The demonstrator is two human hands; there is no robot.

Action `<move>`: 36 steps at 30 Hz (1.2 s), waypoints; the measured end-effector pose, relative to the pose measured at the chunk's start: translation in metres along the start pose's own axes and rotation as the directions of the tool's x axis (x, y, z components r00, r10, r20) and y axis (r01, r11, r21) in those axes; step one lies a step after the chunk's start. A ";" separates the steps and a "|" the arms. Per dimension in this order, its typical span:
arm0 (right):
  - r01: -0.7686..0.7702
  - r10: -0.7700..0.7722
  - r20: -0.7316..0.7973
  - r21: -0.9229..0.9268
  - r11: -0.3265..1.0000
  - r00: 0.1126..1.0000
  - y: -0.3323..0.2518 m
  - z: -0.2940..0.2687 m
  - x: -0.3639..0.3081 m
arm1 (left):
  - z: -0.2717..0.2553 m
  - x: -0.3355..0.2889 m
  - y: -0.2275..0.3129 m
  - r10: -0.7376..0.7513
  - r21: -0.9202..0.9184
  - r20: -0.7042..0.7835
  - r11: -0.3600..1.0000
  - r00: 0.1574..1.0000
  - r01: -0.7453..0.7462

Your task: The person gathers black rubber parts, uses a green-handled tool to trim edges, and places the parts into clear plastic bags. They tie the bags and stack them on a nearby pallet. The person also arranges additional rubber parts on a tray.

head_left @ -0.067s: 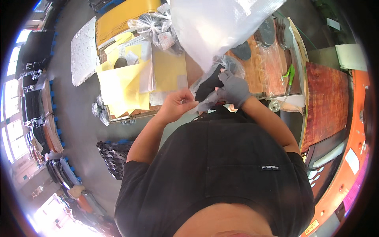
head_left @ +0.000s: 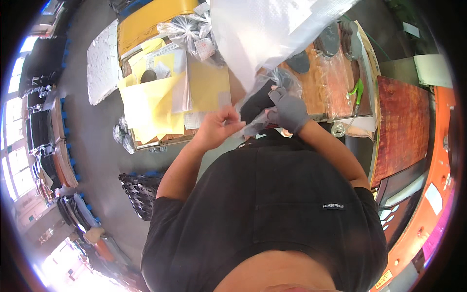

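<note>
My right hand [head_left: 291, 111], in a grey glove with bare fingertips, grips a clear plastic bag [head_left: 291, 82] just in front of my body. Inside the bag lie dark flat pieces [head_left: 257, 103], black to grey. My left hand [head_left: 218, 128] is bare and sits at the bag's left side. Its thumb and forefinger come together close to the bag's edge; slight blur hides what, if anything, is between them. A large whitish plastic sheet or bag [head_left: 265, 36] hangs over the far middle of the table and partly covers the small bag.
Yellow paper sheets [head_left: 153, 107] and a tied clear bag [head_left: 187, 31] lie on the left. Dark sole-shaped pieces [head_left: 328, 41], green-handled scissors [head_left: 358, 90] and a tape roll [head_left: 337, 129] are on the right. Beyond stand a reddish board [head_left: 403, 129] and an orange frame [head_left: 445, 160].
My left hand has shifted very slightly, its fingertips moving a little at the bag's edge. The right hand keeps its grip on the bag. The large plastic sheet has stirred slightly.
</note>
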State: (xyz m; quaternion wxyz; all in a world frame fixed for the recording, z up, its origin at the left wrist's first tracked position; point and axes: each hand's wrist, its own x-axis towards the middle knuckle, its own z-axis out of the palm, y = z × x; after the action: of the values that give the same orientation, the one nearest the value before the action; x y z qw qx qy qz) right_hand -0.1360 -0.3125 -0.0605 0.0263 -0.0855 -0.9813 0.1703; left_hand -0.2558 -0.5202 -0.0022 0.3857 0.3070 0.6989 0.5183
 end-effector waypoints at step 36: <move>-0.200 -0.041 0.225 0.927 0.317 0.974 -0.072 -0.076 0.018 | 0.051 0.145 -0.151 -0.210 0.219 0.486 0.969 0.849 0.114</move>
State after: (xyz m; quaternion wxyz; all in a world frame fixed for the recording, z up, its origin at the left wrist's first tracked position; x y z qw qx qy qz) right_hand -0.1588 -0.3512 0.0354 -0.0392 -0.0844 -0.6893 0.7184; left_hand -0.2909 -0.4162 -0.1875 0.5679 0.4055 0.6412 0.3192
